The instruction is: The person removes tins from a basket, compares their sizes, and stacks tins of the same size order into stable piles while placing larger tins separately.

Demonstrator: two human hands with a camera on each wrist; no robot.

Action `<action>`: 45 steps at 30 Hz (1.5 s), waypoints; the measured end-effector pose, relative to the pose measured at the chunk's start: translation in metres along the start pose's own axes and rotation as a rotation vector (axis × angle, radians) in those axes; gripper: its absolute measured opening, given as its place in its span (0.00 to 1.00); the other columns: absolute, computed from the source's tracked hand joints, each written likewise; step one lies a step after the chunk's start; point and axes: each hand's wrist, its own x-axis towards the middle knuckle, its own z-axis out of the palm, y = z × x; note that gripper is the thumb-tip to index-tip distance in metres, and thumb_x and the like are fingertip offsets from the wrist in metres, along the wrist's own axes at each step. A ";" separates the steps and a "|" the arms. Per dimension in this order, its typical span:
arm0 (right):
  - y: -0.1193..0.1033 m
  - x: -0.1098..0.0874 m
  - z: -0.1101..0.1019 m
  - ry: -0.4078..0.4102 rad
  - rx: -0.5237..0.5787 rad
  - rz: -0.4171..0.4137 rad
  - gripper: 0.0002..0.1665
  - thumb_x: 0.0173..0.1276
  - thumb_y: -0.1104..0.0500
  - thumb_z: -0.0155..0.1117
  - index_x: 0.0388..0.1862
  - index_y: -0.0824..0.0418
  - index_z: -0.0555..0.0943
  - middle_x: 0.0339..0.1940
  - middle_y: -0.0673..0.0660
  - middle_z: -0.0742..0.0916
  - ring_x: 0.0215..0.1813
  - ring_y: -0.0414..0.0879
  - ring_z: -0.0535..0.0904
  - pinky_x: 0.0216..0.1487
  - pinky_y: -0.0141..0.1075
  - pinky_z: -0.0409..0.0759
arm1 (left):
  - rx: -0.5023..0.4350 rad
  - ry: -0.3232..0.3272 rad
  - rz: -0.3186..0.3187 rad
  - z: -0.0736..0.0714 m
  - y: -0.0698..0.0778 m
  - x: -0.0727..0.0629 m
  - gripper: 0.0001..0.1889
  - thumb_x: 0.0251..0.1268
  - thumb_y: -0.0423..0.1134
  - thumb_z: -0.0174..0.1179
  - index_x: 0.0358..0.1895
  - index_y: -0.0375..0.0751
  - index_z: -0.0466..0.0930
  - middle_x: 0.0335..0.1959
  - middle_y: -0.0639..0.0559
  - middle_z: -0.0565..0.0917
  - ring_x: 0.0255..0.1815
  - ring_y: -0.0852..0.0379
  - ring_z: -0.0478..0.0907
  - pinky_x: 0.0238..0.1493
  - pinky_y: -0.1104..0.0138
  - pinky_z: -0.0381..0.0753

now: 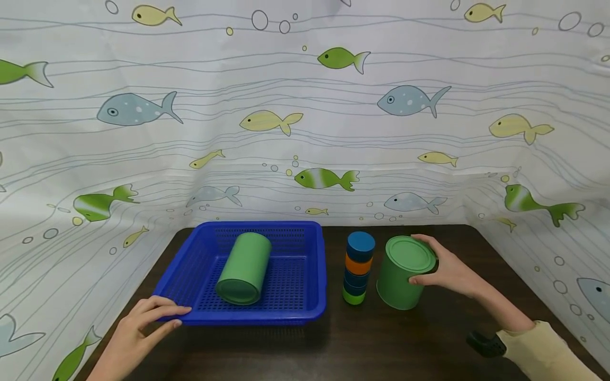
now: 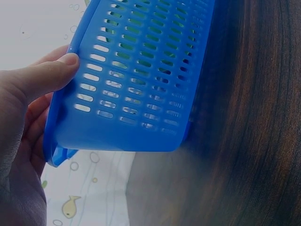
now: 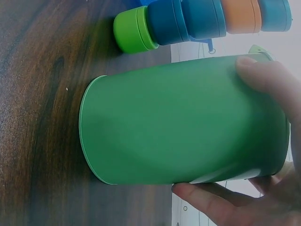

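Note:
At the front left corner of a blue plastic basket [image 1: 252,316], my left hand [image 1: 140,329] holds the rim. The left wrist view shows the thumb [image 2: 61,70] on the outer side of the slotted wall, with the other fingers partly hidden behind the rim. A green can [image 1: 245,262] lies on its side in the basket, tilted a little. To the right, my right hand [image 1: 448,270] grips a second green can [image 1: 400,283] near its top. This can is upright, with its lower edge close to the dark table in the right wrist view.
A stack of small round containers [image 1: 358,265], blue, orange and light green, stands between the basket and the upright can. The dark wooden table [image 1: 352,349] is bordered at the back and sides by a white fish-print sheet [image 1: 305,148].

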 end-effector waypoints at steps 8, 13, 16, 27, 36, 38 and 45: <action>-0.002 0.000 -0.001 -0.002 -0.009 -0.005 0.60 0.56 0.52 0.78 0.79 0.55 0.50 0.63 0.69 0.76 0.58 0.62 0.78 0.44 0.47 0.81 | 0.015 0.008 -0.003 0.000 0.000 -0.002 0.27 0.39 0.21 0.74 0.43 0.55 0.89 0.41 0.69 0.80 0.49 0.75 0.69 0.53 0.87 0.61; -0.003 -0.001 0.000 0.003 0.008 -0.011 0.60 0.56 0.54 0.78 0.79 0.54 0.50 0.64 0.70 0.75 0.59 0.63 0.78 0.45 0.48 0.81 | 0.016 0.010 -0.011 0.000 0.000 -0.002 0.27 0.39 0.21 0.74 0.44 0.56 0.89 0.41 0.69 0.80 0.48 0.75 0.69 0.53 0.86 0.62; -0.002 -0.001 0.001 0.007 0.019 -0.011 0.60 0.56 0.54 0.78 0.79 0.54 0.50 0.64 0.70 0.74 0.60 0.63 0.77 0.45 0.48 0.81 | 0.017 0.011 -0.012 0.001 0.000 -0.002 0.27 0.39 0.21 0.74 0.44 0.56 0.89 0.41 0.69 0.80 0.48 0.75 0.69 0.52 0.86 0.62; 0.003 0.000 0.004 0.023 0.018 -0.003 0.60 0.56 0.53 0.78 0.79 0.56 0.50 0.65 0.69 0.73 0.60 0.65 0.76 0.46 0.49 0.81 | 0.018 0.013 -0.014 0.001 -0.001 -0.002 0.27 0.39 0.21 0.74 0.43 0.56 0.89 0.41 0.70 0.80 0.48 0.75 0.69 0.51 0.85 0.63; 0.005 0.001 0.005 0.024 0.014 0.001 0.60 0.56 0.52 0.78 0.79 0.56 0.51 0.65 0.69 0.73 0.61 0.66 0.75 0.47 0.51 0.80 | 0.015 0.019 -0.022 0.001 -0.001 -0.003 0.27 0.39 0.21 0.74 0.43 0.57 0.89 0.40 0.69 0.80 0.48 0.76 0.69 0.52 0.86 0.62; 0.004 0.000 0.004 0.023 0.011 0.003 0.60 0.56 0.52 0.78 0.79 0.56 0.51 0.66 0.69 0.73 0.61 0.66 0.75 0.47 0.51 0.80 | 0.006 0.023 -0.021 0.002 -0.001 -0.003 0.27 0.38 0.21 0.74 0.43 0.57 0.89 0.40 0.68 0.80 0.48 0.76 0.69 0.52 0.86 0.62; 0.000 -0.003 0.001 0.015 0.016 -0.004 0.60 0.56 0.54 0.78 0.79 0.55 0.50 0.65 0.70 0.73 0.61 0.64 0.76 0.46 0.49 0.81 | 0.005 0.023 -0.023 0.002 -0.001 -0.002 0.28 0.38 0.21 0.75 0.43 0.57 0.89 0.40 0.68 0.80 0.48 0.76 0.69 0.52 0.86 0.62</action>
